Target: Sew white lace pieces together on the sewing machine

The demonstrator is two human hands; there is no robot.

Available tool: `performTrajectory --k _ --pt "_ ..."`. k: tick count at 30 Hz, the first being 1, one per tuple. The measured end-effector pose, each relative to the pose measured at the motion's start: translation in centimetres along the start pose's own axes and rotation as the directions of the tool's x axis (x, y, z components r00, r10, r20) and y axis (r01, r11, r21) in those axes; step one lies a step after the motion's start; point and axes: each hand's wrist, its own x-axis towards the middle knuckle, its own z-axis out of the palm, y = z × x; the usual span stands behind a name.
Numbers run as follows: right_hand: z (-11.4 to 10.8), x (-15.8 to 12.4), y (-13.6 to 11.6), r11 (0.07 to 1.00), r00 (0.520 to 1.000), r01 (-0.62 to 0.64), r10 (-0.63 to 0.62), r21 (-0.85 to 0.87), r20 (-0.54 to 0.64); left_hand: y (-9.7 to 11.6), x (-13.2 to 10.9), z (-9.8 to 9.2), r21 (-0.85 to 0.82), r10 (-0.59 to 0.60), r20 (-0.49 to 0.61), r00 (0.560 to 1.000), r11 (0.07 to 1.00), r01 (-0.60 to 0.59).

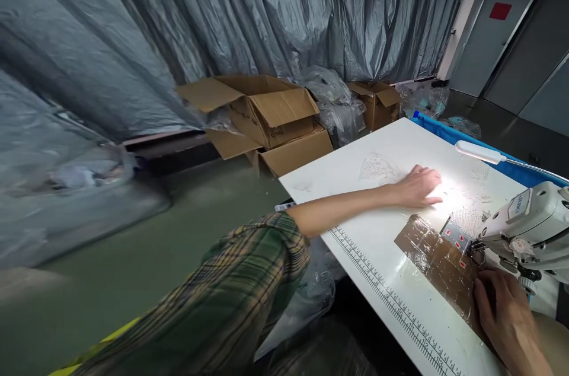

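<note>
My left hand [418,187] is stretched out over the white table [355,210], under bright light. Its fingers are loosely curled and its thumb stands apart; nothing shows in it. Faint line patterns [377,168] mark the tabletop beside it. At the right, my right hand [509,311] rests by the edge of a brown, shiny, tape-covered sheet [431,257], fingers bent and thumb apart. The sheet lies beside the needle area of a white sewing machine [528,222]. A metal plate with red marks [456,236] lies next to the needle area.
A ruler scale [391,299] runs along the near table edge. A white lamp [480,152] reaches over from the right, near a blue edge strip [444,130]. Cardboard boxes [271,112] and plastic bags [335,103] stand beyond the table, before a grey curtain [267,8].
</note>
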Motion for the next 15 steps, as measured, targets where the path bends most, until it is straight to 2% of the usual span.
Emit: performTrajectory --k 3,6,11,15 --pt "-0.3 0.3 -0.2 1.000 1.000 -0.001 0.001 -0.001 -0.004 -2.2 -2.6 -1.4 -0.069 -0.248 0.025 0.968 0.966 0.250" --pt "-0.6 0.6 -0.4 1.000 1.000 -0.022 0.022 -0.002 0.008 -3.6 -4.4 -1.4 -0.183 -0.371 0.065 0.926 0.908 0.377" --pt "-1.3 1.0 -0.7 0.999 0.999 -0.043 0.042 -0.016 -0.024 -3.9 -5.5 -0.8 -0.298 -0.379 0.044 0.924 0.878 0.374" --pt "-2.0 1.0 -0.9 1.000 1.000 -0.005 0.005 -0.005 0.001 -3.4 -5.6 -1.4 -0.377 -0.372 -0.017 0.928 0.862 0.339"
